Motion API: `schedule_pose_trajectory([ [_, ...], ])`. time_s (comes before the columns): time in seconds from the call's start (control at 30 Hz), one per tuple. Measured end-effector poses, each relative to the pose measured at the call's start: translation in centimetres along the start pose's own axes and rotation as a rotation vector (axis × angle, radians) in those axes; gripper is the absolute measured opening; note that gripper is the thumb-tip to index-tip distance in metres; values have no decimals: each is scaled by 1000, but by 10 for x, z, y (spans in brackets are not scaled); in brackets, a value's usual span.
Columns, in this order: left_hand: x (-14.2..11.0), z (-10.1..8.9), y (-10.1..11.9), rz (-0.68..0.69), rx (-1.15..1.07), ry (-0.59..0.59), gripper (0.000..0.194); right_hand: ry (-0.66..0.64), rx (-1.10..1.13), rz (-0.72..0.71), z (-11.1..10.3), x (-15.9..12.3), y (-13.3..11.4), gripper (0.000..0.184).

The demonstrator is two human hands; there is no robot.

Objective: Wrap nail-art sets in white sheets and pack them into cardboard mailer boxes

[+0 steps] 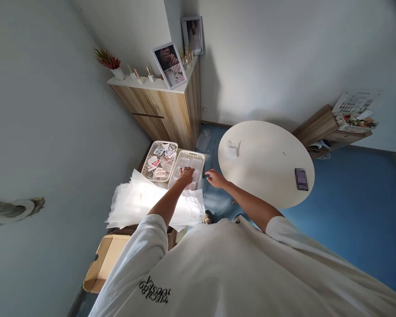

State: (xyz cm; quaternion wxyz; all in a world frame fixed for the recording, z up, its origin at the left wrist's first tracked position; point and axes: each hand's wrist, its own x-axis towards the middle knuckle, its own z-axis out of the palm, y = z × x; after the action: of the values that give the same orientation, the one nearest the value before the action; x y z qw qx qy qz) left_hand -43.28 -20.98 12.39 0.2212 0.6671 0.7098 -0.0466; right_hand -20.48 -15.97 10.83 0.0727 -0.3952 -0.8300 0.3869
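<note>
Left hand (186,175) at clear plastic cases (196,175) inside white perforated basket (192,153), pinch unclear | right hand (216,178) loosely spread, beside | risk: forearm brushing thin white sheets (127,204) (raggedly piled), sliding some off

The cabinet (160,110) looks like wood with streaky brown grain under a smooth white top. Both baskets (145,171) (202,164) are pale perforated plastic, the right one holding clear, glossy plastic pieces (197,175). The sheets (128,202) look thin, papery and translucent; the open box (109,253) is matt brown cardboard. The round counter (260,163) is smooth white.
</note>
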Motion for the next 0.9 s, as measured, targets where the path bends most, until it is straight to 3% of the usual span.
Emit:
schedule_pose_trajectory([
  [0.37,2,-2,-3,0,-36,68,36,-5,62,33,5,9,-6,36],
  [0.6,8,-26,3,-9,-113,47,28,57,100,61,4,6,-3,33],
  [0.77,23,-45,32,5,-207,106,31,167,173,139,-9,-1,4,39],
  [0.9,41,-38,76,18,-292,87,31,275,282,199,-31,-15,25,37],
])
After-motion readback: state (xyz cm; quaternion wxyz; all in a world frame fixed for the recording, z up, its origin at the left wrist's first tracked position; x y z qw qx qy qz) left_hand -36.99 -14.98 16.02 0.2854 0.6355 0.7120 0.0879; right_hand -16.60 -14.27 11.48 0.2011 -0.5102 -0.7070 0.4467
